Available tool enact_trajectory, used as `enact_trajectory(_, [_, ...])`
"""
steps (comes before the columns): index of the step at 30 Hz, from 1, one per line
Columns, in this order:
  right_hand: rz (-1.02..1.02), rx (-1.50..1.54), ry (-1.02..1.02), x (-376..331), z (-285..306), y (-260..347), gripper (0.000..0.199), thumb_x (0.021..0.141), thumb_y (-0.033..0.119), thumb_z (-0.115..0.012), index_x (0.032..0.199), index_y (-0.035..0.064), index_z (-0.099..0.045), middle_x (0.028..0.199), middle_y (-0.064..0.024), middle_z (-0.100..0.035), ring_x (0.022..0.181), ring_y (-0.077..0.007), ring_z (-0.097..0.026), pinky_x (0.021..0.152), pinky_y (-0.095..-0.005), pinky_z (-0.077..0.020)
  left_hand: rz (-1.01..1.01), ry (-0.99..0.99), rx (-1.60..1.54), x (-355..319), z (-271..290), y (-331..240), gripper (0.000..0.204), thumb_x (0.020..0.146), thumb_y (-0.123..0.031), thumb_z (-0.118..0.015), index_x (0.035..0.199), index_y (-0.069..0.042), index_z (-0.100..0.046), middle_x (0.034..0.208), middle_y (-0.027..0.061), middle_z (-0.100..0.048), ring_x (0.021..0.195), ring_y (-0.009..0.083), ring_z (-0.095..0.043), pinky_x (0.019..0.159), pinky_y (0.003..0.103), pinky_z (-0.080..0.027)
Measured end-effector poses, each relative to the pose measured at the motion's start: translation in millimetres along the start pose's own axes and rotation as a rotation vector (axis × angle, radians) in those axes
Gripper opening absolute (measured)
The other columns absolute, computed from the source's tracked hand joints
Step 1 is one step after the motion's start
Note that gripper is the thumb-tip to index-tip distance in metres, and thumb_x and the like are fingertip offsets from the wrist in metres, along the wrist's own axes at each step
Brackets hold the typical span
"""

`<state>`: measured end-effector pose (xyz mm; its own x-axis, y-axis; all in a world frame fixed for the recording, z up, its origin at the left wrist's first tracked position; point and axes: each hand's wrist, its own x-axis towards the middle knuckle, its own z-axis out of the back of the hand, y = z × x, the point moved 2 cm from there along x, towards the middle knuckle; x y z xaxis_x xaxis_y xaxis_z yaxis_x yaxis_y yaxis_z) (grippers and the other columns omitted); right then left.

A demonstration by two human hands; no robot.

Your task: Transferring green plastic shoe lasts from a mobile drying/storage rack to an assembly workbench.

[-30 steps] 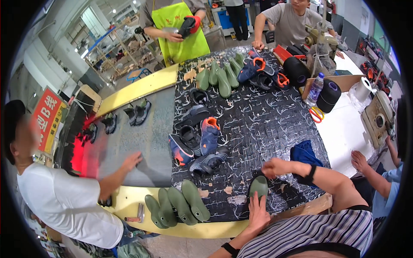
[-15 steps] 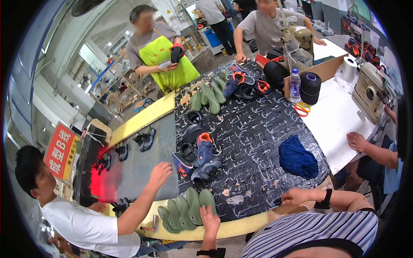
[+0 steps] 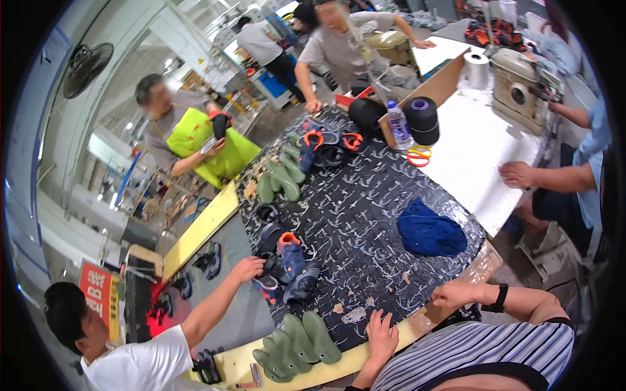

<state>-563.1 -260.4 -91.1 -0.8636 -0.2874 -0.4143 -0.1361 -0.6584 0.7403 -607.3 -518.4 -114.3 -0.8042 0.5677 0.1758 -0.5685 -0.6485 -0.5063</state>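
Observation:
My left hand [image 3: 382, 335] is open, its fingers spread at the near edge of the dark patterned table cover [image 3: 365, 228]. It holds nothing. To its left, several green shoe lasts [image 3: 319, 337] stand in a row on the yellow edge board [image 3: 274, 378]. My right hand [image 3: 454, 294] rests farther right by the table's edge, fingers curled in and nothing visible in them. A crumpled blue cloth [image 3: 430, 228] lies beyond it. At the table's left side, a co-worker's hand [image 3: 250, 268] touches a cluster of dark shoes, among them a blue and orange shoe [image 3: 291, 254].
More green lasts [image 3: 280, 179] and shoes lie at the far end. Scissors [image 3: 418, 155], a water bottle [image 3: 399, 124] and a black thread cone [image 3: 420, 120] stand at the back right, near a sewing machine [image 3: 518, 88]. Shoes sit on the grey conveyor [image 3: 228, 280]. Several co-workers surround the table.
My left hand has come off the green lasts and moved right to the table edge. The co-worker's hand has reached the shoes. The whole view has shifted and tilted.

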Motion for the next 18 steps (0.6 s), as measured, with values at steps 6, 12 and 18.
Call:
enact_trajectory(6, [-0.185,0.133,-0.371,-40.4,-62.5,6.6,0.025,0.085,0.024,-0.055,0.097,0.0035,-0.062,0.09,-0.0197,-0.063,0.087,-0.0356,-0.061,0.075,-0.0408,-0.047,-0.308,0.117,-0.202,23.8,-11.1,5.5,0.035,0.074,-0.008,-0.064,0.107,-0.003,-0.059,0.119,0.0184,-0.051,0.116,0.0356,-0.046,0.095,0.043,-0.037])
enact_trajectory(12, [-0.217,0.154,-0.332,-83.9,-132.9,42.4,0.031,0.087,0.028,-0.054,0.106,0.0035,-0.058,0.096,-0.0182,-0.063,0.09,-0.0347,-0.06,0.077,-0.0409,-0.0468,-0.542,0.206,-0.311,10.9,-10.0,-25.2,0.033,0.072,-0.003,-0.062,0.105,-0.001,-0.059,0.116,0.0186,-0.052,0.114,0.035,-0.047,0.094,0.042,-0.039])
enact_trajectory(18, [-0.476,0.241,-0.545,-162.4,-176.9,62.7,0.033,0.088,0.026,-0.053,0.108,0.0018,-0.058,0.096,-0.0198,-0.064,0.091,-0.0355,-0.06,0.079,-0.0421,-0.0469,-0.695,0.334,-0.482,-32.4,-20.0,-70.8,0.03,0.074,-0.003,-0.062,0.103,-0.001,-0.059,0.113,0.0191,-0.053,0.108,0.0365,-0.051,0.092,0.041,-0.042])
